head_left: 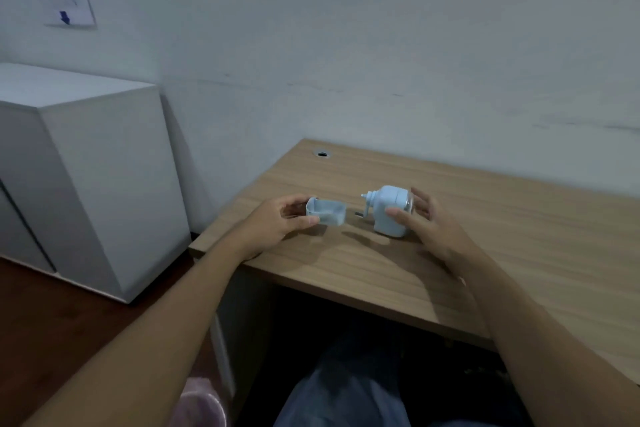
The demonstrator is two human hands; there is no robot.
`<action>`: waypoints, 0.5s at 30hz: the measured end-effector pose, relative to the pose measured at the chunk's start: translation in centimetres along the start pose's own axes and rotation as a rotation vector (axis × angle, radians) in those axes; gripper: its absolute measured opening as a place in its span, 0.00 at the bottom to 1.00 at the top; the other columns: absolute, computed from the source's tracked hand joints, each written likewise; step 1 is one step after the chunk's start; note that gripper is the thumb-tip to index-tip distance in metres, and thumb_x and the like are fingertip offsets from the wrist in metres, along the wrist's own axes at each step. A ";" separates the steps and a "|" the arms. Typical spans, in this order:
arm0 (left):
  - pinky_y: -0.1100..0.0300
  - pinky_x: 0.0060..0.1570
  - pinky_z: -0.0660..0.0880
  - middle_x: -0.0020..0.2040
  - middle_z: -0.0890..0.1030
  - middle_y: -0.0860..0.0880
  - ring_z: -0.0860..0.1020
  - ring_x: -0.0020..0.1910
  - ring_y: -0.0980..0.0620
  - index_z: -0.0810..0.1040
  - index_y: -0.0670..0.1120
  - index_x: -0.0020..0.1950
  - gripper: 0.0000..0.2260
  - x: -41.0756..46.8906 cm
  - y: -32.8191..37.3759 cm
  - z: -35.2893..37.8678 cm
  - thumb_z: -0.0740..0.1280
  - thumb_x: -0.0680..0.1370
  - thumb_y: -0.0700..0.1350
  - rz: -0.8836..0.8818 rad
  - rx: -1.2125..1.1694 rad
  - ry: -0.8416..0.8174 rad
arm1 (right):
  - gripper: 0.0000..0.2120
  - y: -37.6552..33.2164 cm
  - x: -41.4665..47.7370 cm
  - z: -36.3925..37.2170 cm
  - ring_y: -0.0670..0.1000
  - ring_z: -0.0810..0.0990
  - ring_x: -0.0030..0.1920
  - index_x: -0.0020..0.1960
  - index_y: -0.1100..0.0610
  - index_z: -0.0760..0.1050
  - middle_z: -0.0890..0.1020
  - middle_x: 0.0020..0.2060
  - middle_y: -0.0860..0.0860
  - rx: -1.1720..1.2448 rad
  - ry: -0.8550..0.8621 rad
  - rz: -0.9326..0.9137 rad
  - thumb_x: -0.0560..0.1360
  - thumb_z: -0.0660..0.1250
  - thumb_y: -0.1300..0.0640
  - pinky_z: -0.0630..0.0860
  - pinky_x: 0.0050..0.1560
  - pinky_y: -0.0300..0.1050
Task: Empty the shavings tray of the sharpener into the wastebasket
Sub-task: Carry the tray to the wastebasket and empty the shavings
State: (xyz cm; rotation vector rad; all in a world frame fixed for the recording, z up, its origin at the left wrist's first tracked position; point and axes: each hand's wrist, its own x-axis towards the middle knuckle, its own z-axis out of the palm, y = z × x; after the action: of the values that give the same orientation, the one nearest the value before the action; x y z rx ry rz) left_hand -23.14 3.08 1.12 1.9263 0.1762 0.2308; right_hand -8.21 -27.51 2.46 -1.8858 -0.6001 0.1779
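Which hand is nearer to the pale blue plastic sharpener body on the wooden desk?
Right. The right hand is at the pale blue plastic sharpener body, thumb on it; the left hand holds the tray off to its left.

So the shavings tray [326,212] is already out of the sharpener [391,211]. It's a small pale blue open-topped box, held level just above the desk [519,236] near its left front corner, pinched at its left end. Can't really tell what's inside. The sharpener is the same pale blue, a blocky body with a rounded top, standing upright on the desk just right of the tray, crank knob pointing left.
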 end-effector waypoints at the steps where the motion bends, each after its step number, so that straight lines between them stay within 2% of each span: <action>1: 0.51 0.77 0.78 0.69 0.88 0.52 0.85 0.70 0.54 0.80 0.48 0.79 0.27 -0.4 0.1 -0.6 0.80 0.80 0.45 -0.009 -0.011 0.008 | 0.47 -0.9 0.0 -0.2 0.49 0.74 0.81 0.88 0.50 0.65 0.73 0.83 0.47 -0.028 0.029 -0.009 0.76 0.80 0.38 0.75 0.73 0.40; 3: 0.52 0.76 0.78 0.69 0.87 0.53 0.84 0.71 0.53 0.80 0.49 0.79 0.28 -1.5 0.5 -2.1 0.81 0.80 0.47 -0.006 0.018 0.030 | 0.50 -3.1 0.0 -0.2 0.48 0.69 0.84 0.87 0.47 0.66 0.69 0.85 0.44 -0.138 0.075 -0.097 0.73 0.78 0.30 0.69 0.82 0.50; 4: 0.52 0.76 0.78 0.70 0.87 0.53 0.84 0.71 0.53 0.80 0.50 0.79 0.28 -2.1 0.8 -2.9 0.81 0.79 0.48 0.000 0.040 0.039 | 0.48 -4.3 0.0 -0.1 0.45 0.68 0.82 0.87 0.46 0.67 0.69 0.83 0.41 -0.179 0.093 -0.145 0.73 0.78 0.29 0.67 0.83 0.51; 6: 0.52 0.74 0.80 0.71 0.86 0.54 0.84 0.70 0.54 0.79 0.51 0.80 0.29 -3.3 1.6 -4.7 0.80 0.80 0.50 0.026 0.070 0.065 | 0.41 -7.1 -0.1 0.9 0.41 0.67 0.76 0.84 0.46 0.70 0.70 0.78 0.37 -0.226 0.104 -0.241 0.77 0.78 0.34 0.66 0.82 0.49; 8: 0.61 0.70 0.79 0.70 0.86 0.56 0.84 0.70 0.59 0.79 0.52 0.80 0.28 -4.5 2.3 -6.6 0.80 0.80 0.51 0.078 0.128 0.097 | 0.35 -9.5 0.0 2.9 0.40 0.69 0.74 0.82 0.46 0.73 0.73 0.76 0.37 -0.287 0.069 -0.336 0.79 0.77 0.38 0.68 0.80 0.47; 10: 0.71 0.65 0.77 0.70 0.86 0.57 0.82 0.68 0.66 0.80 0.52 0.79 0.27 -5.8 3.0 -8.7 0.80 0.80 0.50 0.115 0.164 0.157 | 0.33 -11.7 -0.1 5.8 0.42 0.75 0.73 0.80 0.45 0.75 0.76 0.76 0.37 -0.316 -0.033 -0.402 0.78 0.77 0.37 0.74 0.77 0.47; 11: 0.74 0.64 0.76 0.70 0.86 0.58 0.81 0.68 0.68 0.80 0.51 0.79 0.27 -6.4 3.2 -9.7 0.80 0.80 0.49 0.124 0.169 0.183 | 0.34 -12.5 -0.2 7.5 0.43 0.78 0.73 0.79 0.46 0.76 0.79 0.75 0.39 -0.307 -0.089 -0.428 0.78 0.78 0.37 0.77 0.76 0.48; 13: 0.70 0.68 0.75 0.70 0.85 0.59 0.81 0.70 0.67 0.80 0.52 0.79 0.28 -8.0 3.4 -12.1 0.80 0.79 0.50 0.131 0.202 0.234 | 0.36 -14.0 -0.1 11.5 0.43 0.82 0.71 0.80 0.49 0.76 0.83 0.73 0.44 -0.280 -0.208 -0.436 0.77 0.79 0.38 0.81 0.73 0.49; 15: 0.64 0.71 0.74 0.71 0.85 0.60 0.81 0.71 0.65 0.80 0.54 0.79 0.29 -9.7 3.1 -14.5 0.80 0.79 0.52 0.130 0.257 0.270 | 0.39 -15.6 -0.4 15.5 0.43 0.85 0.67 0.81 0.48 0.74 0.84 0.72 0.44 -0.282 -0.325 -0.433 0.75 0.79 0.35 0.85 0.69 0.49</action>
State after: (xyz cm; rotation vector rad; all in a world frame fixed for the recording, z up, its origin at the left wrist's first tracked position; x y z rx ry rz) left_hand -36.05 12.81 8.36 2.1595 0.2698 0.5801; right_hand -19.71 -10.55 10.42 -1.9566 -1.2946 0.1207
